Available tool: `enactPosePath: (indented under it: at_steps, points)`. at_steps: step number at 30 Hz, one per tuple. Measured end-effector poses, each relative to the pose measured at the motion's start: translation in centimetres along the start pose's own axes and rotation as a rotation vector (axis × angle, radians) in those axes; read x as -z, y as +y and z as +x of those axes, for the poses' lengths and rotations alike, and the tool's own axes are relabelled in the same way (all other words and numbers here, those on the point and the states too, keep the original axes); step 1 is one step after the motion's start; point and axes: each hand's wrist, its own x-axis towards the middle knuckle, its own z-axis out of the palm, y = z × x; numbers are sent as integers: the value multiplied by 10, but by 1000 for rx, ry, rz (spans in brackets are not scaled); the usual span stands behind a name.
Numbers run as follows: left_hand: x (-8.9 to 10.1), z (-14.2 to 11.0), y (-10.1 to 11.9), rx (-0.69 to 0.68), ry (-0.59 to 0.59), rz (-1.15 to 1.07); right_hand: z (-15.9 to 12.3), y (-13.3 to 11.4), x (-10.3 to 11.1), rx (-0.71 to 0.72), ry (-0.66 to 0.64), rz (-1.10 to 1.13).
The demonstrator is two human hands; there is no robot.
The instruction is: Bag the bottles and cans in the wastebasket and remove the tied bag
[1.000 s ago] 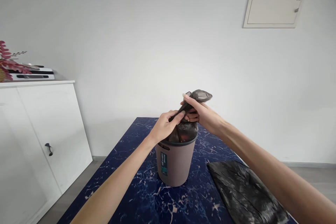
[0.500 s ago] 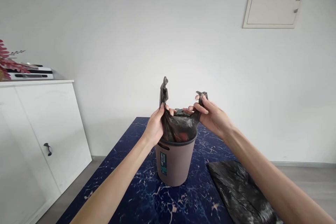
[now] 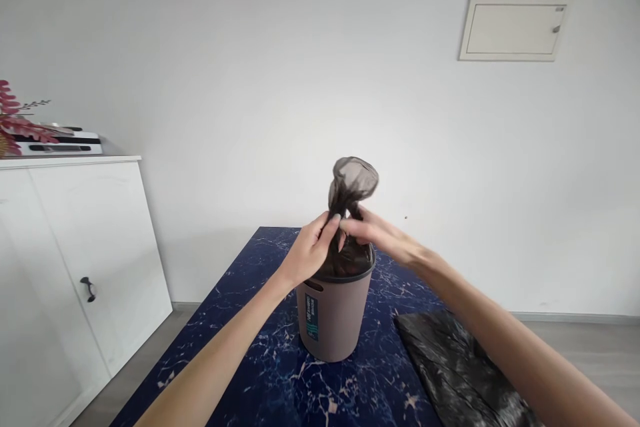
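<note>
A thin black garbage bag [image 3: 355, 177] rises bunched out of a brownish trash can [image 3: 337, 323] with a dark rim and a teal label. My left hand [image 3: 313, 247] pinches the gathered plastic on its left side, above the rim. From the right, my right hand [image 3: 373, 230] grips the same plastic, its fingers meeting the left ones. Over both hands a translucent loop of the bag puffs up. The lower part of the bag sits inside the can, and its contents are hidden.
The can stands on a dark blue marbled table [image 3: 250, 340]. Another black plastic bag [image 3: 460, 367] lies flat at the right, partly under my forearm. A white cabinet [image 3: 100, 240] stands at the left, and a white wall [image 3: 240, 80] is behind.
My hands have come together over the can. The bag's two raised ends, apart before, are now gathered and crossed into one bunch with a loop on top.
</note>
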Motion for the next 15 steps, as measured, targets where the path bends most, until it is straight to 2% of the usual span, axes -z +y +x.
enactPosePath:
  at_steps: [3,5,7,9,11,13,15]
  points:
    - [-4,0,-3,-136,-56,311,-5,-3,-11,39,-77,-184]
    - [-8,-1,-5,-218,-91,468,-3,0,-18,23,-9,-212]
    - [-10,-1,-6,-248,-98,539,0,6,-22,0,118,-173]
    - [-10,-1,-6,-234,-98,534,1,12,-22,-16,222,-92]
    - [-8,-1,-7,-183,-94,474,0,16,-17,-56,270,-1]
    - [-4,1,-8,-122,-114,387,-3,17,-11,-118,274,57]
    - [3,3,-9,-69,-168,294,-8,15,-3,-137,185,49]
